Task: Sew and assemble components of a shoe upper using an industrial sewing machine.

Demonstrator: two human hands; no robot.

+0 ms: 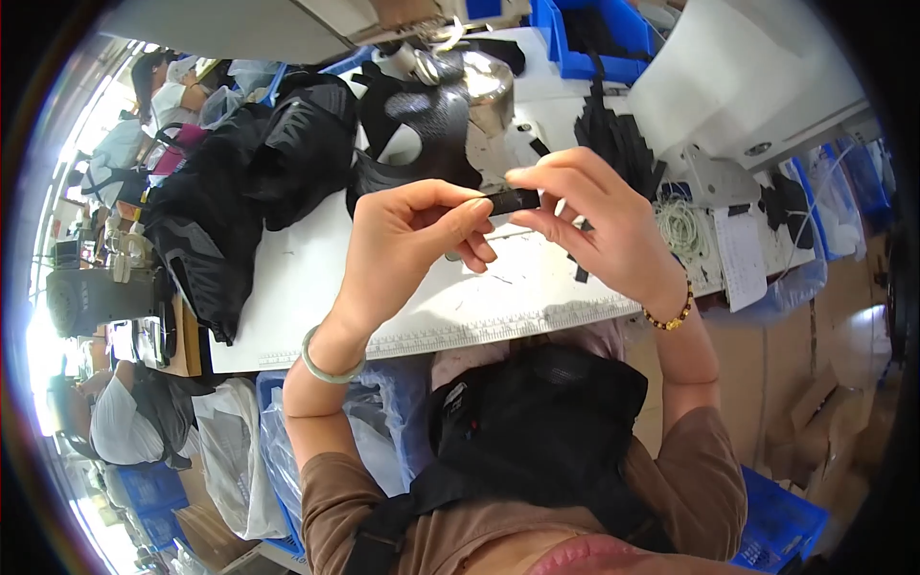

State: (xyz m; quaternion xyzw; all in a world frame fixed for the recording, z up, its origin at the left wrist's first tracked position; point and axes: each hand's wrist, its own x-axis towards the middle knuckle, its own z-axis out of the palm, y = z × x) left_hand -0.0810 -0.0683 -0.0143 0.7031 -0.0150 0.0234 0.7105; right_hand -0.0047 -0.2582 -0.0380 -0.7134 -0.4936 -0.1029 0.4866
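Black and narrow, a short strip (511, 200) spans the gap between the 2 hands, held up over the white table (297, 311) and clear of its surface. Its left end is pinched in the left hand (407, 230), between thumb and forefinger, with the other fingers curled loosely below. The right hand (604, 220) closes on the right end, forefinger above and thumb beneath, though the exact contact is partly hidden. A pale green bangle (331, 362) circles the left wrist; a dark beaded bracelet (673, 311) with gold-coloured parts sits on the right. Along the near edge of the table runs a ruler scale (498, 333), nearer the person than the strip. Just beyond the hands lies a black textured piece (436, 125) with an opening, and to its left dark garments (230, 182) are heaped, hanging over the table's side. Behind the right hand rests a bundle of black strips (613, 139), with a blue bin (575, 62) farther back. To the right are a tangle of pale cord (678, 228) and a written sheet (740, 259) at the table's edge, near the white machine body (738, 77). Below the table, at the person's left, a blue container (417, 407) has a clear plastic lining. A black apron (537, 412) covers the person's front.
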